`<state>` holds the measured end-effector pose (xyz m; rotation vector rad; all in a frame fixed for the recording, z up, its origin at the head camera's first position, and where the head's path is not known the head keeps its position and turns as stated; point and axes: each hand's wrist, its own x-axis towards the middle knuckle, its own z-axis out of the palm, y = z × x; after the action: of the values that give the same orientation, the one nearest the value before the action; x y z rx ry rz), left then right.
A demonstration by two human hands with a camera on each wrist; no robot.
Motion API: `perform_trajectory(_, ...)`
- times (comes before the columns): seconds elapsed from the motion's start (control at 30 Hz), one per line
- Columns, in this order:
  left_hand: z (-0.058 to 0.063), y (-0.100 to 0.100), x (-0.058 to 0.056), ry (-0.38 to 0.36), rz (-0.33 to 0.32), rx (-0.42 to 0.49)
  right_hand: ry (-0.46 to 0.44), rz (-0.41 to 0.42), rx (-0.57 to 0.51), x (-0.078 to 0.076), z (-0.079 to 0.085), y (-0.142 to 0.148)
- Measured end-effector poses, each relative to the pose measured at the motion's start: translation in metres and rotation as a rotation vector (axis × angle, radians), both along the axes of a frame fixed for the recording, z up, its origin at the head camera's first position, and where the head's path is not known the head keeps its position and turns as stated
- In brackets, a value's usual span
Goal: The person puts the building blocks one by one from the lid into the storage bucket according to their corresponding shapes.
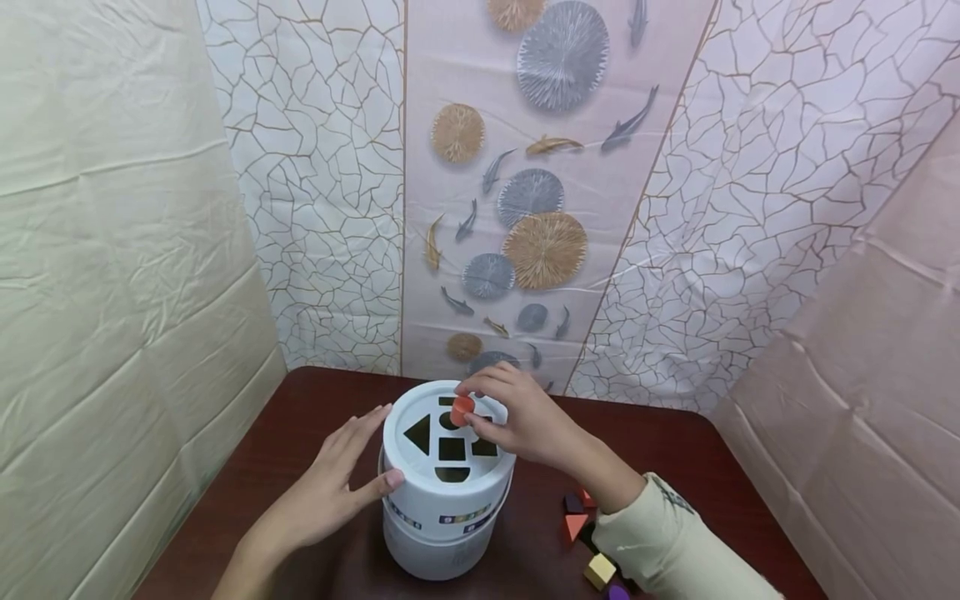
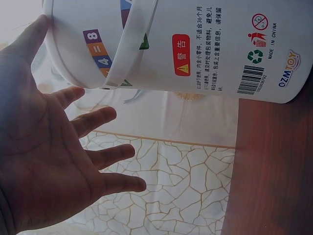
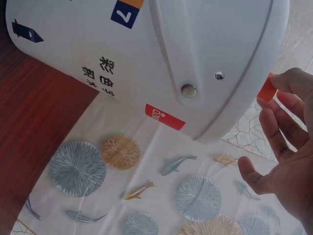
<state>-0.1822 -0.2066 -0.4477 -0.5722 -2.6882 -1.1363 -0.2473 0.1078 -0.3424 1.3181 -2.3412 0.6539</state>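
Observation:
A white toy bucket (image 1: 442, 533) stands upright on the table, its lid (image 1: 416, 469) cut with several shaped holes, among them a triangle and squares. Between thumb and fingers my right hand (image 1: 517, 412) pinches a small orange-red block (image 1: 462, 410) with a rounded side, right over the round hole in the lid. In the right wrist view the orange block (image 3: 267, 89) shows at the lid's edge. My left hand (image 1: 337, 479) touches the lid's left rim with its fingertips and thumb. The left wrist view shows that hand (image 2: 58, 132) with its fingers spread beside the bucket.
Right of the bucket, partly under my right sleeve (image 1: 675, 542), lie loose blocks: a red triangle (image 1: 575, 527), a yellow block (image 1: 600, 572), a purple piece (image 1: 618, 592) and dark ones. Patterned cloth (image 1: 337, 208) hangs behind the dark red table (image 1: 300, 417).

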Motion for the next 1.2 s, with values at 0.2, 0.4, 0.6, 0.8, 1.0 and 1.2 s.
perform_trajectory(0.2,0.001,0.000,0.000,-0.021,0.001,-0.002,0.004,0.000,0.002,-0.003,-0.003,-0.002)
perform_trajectory(0.4,0.001,0.000,-0.001,-0.048,0.005,-0.006,-0.012,-0.009,0.004,-0.005,-0.008,-0.005)
perform_trajectory(0.6,0.001,0.000,-0.001,-0.050,0.004,-0.007,-0.016,-0.013,0.019,-0.009,-0.010,-0.008)
perform_trajectory(0.8,0.001,0.000,-0.001,-0.058,0.011,-0.018,-0.015,-0.016,0.036,-0.009,-0.012,-0.010)
perform_trajectory(1.0,0.000,0.000,-0.002,-0.049,0.011,-0.014,-0.020,-0.026,0.048,-0.008,-0.013,-0.010)
perform_trajectory(1.2,-0.001,0.000,-0.002,-0.049,0.012,-0.010,-0.037,-0.036,0.061,-0.008,-0.013,-0.011)
